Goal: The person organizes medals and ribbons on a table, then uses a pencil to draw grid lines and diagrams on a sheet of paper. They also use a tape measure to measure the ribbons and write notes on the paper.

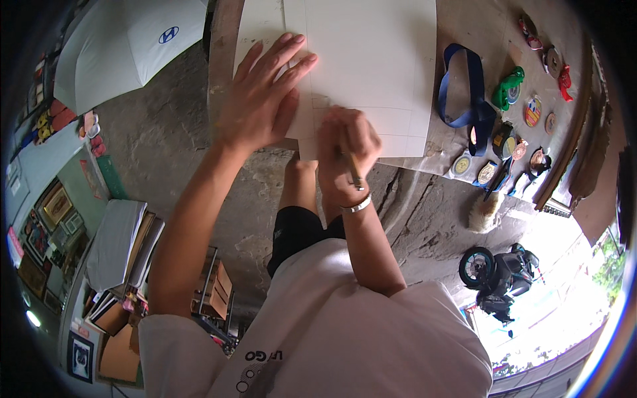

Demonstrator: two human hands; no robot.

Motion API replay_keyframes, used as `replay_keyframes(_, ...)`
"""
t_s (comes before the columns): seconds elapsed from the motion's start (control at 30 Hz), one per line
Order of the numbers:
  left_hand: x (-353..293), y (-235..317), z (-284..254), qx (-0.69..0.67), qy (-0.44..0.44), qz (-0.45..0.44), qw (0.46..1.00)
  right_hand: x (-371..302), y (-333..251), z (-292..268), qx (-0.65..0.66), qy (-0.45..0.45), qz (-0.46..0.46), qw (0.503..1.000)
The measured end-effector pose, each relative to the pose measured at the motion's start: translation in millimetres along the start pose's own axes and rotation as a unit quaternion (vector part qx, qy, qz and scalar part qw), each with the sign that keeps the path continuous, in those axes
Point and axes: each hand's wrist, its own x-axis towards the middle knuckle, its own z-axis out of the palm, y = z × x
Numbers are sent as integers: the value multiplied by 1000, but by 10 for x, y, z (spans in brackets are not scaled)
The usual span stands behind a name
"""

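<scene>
Location: the large white sheet point(371, 60) lies flat on the table point(458, 23), at the far middle of the scene, its near edge about level with the table's near edge. Faint ruled lines cross it.

Hands: the left hand point(265, 99) rests palm down on the sheet's left part, fingers spread, gripping nothing. The right hand point(352, 136) is closed around a slim pencil point(355, 171), its back end toward the wrist. The writing tip is hidden; contact with the sheet cannot be confirmed.

Handling, as judged: the sheet should be light, fairly stiff like card, prone to sliding, and easily creased or smudged. Recommended hold: both side edges, clear of the lines, with flat support beneath. The pencil should be light and rigid; hold it near the tip.

Markings: a blue oval emblem point(168, 35) shows on the white umbrella point(133, 56), far left. Dark lettering point(264, 356) appears on the pale shirt point(371, 325), near side. Medals point(487, 174) on the table's right carry print too small to read. No label is discernible on the pencil.
</scene>
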Motion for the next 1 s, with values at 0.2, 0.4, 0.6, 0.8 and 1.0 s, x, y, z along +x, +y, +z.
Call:
replay_keyframes(0.2, -36, -33, 30, 5, 11, 10, 1000, 136, 297, -544, -78, 105, 72, 989)
replay_keyframes(0.4, -11, -15, 29, 5, 14, 11, 1000, 149, 280, -652, -18, 113, 82, 990)
replay_keyframes(0.6, -8, -15, 40, -6, 26, 13, 1000, 70, 210, -367, -12, 33, 37, 999)
replay_keyframes(0.8, -8, -7, 20, -19, 19, 1, 1000, 62, 220, -360, -12, 40, 55, 998)
replay_keyframes(1.0, -7, 7, 16, -13, 27, 3, 1000, 45, 255, -389, -11, 34, 30, 999)
